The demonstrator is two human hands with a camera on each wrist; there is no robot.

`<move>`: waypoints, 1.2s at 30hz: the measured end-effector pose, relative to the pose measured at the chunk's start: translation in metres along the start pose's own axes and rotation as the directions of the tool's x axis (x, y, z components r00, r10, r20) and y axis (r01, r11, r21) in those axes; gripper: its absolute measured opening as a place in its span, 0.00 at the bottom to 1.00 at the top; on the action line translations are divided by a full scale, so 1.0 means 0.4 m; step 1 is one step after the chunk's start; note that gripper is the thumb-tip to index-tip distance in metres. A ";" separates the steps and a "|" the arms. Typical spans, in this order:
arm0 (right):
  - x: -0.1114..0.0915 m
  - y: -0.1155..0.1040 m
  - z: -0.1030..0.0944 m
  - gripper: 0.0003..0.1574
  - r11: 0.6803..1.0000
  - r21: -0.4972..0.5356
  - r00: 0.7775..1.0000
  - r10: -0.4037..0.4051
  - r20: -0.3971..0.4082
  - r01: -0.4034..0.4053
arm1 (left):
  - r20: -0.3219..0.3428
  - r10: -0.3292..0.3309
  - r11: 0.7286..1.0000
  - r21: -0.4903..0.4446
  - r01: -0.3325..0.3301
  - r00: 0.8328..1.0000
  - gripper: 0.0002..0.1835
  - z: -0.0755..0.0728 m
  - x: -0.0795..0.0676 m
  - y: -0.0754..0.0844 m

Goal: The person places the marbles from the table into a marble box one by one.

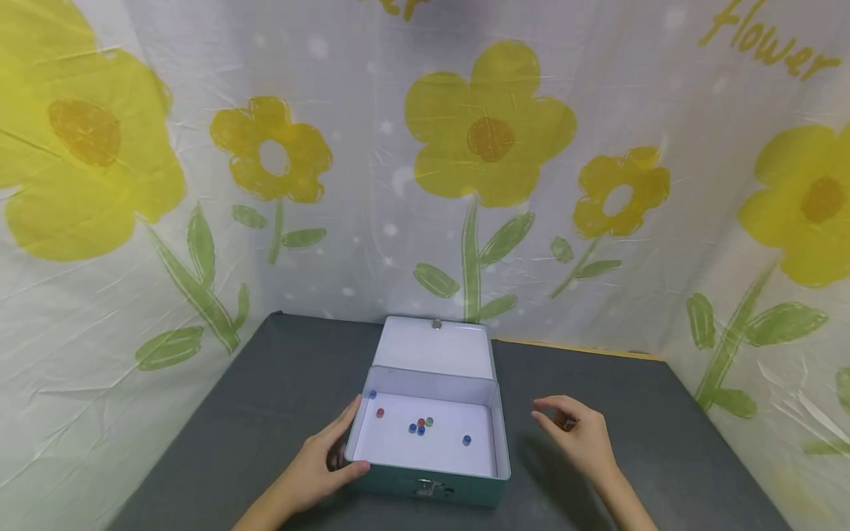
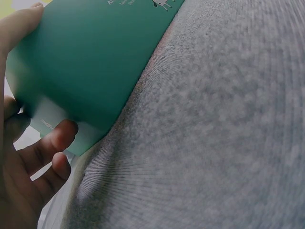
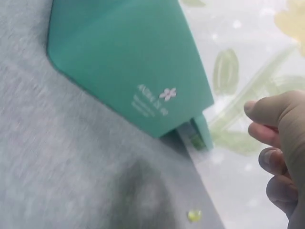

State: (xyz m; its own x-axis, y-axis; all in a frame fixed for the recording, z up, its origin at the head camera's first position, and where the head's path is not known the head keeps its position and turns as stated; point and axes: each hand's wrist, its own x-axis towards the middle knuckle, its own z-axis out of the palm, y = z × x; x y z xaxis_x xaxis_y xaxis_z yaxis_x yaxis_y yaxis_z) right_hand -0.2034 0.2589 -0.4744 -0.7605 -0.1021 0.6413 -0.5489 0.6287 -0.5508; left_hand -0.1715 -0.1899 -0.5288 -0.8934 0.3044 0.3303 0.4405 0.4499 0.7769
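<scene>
The right hand (image 1: pixel 587 435) hangs over the counter (image 1: pixel 319 369) just to the right of the box (image 1: pixel 392 479), touching neither, with its shadow falling beneath it. Thumb and forefinger stand a little apart, near each other, and the remaining fingers curl in loosely; no marble shows between the tips, though the hollow of the palm is too dark to read. The left hand (image 1: pixel 315 463) grips the box at its near left corner, thumb over the front rim and fingers along the left side. The box's long axis appears to run left to right, and its lid (image 1: pixel 434 350) is folded back on the far side. Inside, the marbles lie to the left of the right hand, beyond the right wall: a lone blue marble (image 1: pixel 467 440) nearest that wall, closer to the right hand than to the left; a cluster of two blue, one red and one green near the middle; and a red marble (image 1: pixel 380 413) and another blue one towards the far left corner. In the right wrist view a yellow marble (image 3: pixel 194 215) sits on the counter, apart from the box on its right side, near the cloth (image 3: pixel 257 200).
</scene>
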 end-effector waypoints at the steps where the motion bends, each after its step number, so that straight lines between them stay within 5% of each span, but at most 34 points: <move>1: -0.005 0.003 -0.004 0.14 1.000 -0.002 1.000 0.008 -0.009 -0.008 | -0.002 0.010 1.000 -0.001 -0.010 1.000 0.51 0.000 0.000 -0.001; 12: -0.040 0.072 -0.048 0.12 0.975 -0.120 0.973 0.168 -0.160 -0.188 | 0.000 -0.010 1.000 -0.003 0.010 1.000 0.51 -0.004 0.004 0.004; 27: -0.085 0.158 -0.041 0.13 0.930 -0.200 0.950 0.313 -0.003 -0.307 | 0.015 -0.067 0.998 -0.003 0.067 0.998 0.51 -0.001 -0.001 0.005; 36: -0.084 0.166 -0.039 0.13 0.901 -0.223 0.913 0.399 0.083 -0.373 | -0.010 -0.005 1.000 0.006 0.005 1.000 0.51 0.000 0.000 0.000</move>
State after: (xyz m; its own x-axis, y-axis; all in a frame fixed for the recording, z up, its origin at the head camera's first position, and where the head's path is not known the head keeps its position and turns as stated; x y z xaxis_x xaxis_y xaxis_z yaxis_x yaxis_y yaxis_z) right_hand -0.2089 0.3161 -0.5240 -0.9422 0.0939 0.3217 -0.1331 0.7762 -0.6163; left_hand -0.1716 -0.1901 -0.5288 -0.8965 0.2937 0.3316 0.4363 0.4563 0.7755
